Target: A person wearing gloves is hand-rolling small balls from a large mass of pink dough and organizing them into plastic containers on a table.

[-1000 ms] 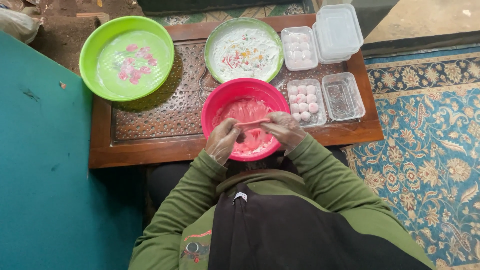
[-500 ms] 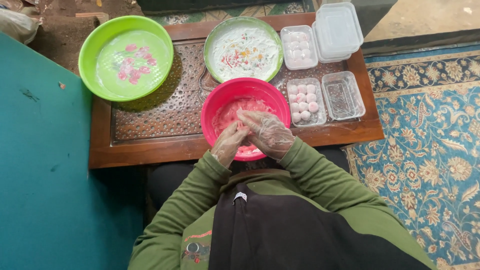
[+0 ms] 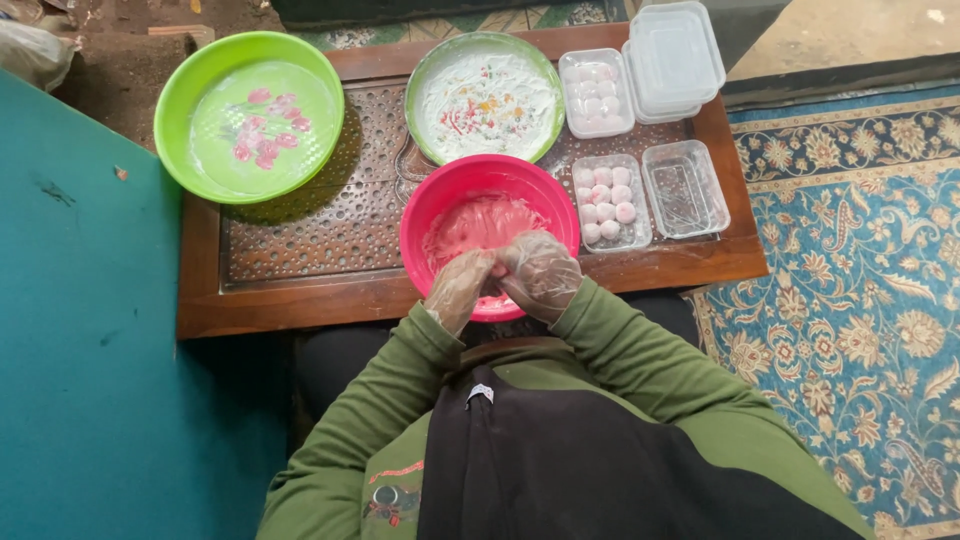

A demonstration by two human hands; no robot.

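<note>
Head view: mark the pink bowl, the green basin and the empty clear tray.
pink bowl (image 3: 432, 200), head view, bare left rim.
green basin (image 3: 175, 85), head view, upper-left rim.
empty clear tray (image 3: 686, 188), head view, middle of its floor.

Colours round the low table

Pink bowl (image 3: 490, 215) w/ pale pink smears; lime-green bowl (image 3: 249, 115) w/ red-pink flower print; green-rimmed plate (image 3: 485, 95) white w/ red & yellow flecks. Brown wooden table (image 3: 300, 300), dotted carving. Sleeves olive green, apron black. Floor teal; rug (image 3: 860, 300) blue, cream floral pattern.
</note>
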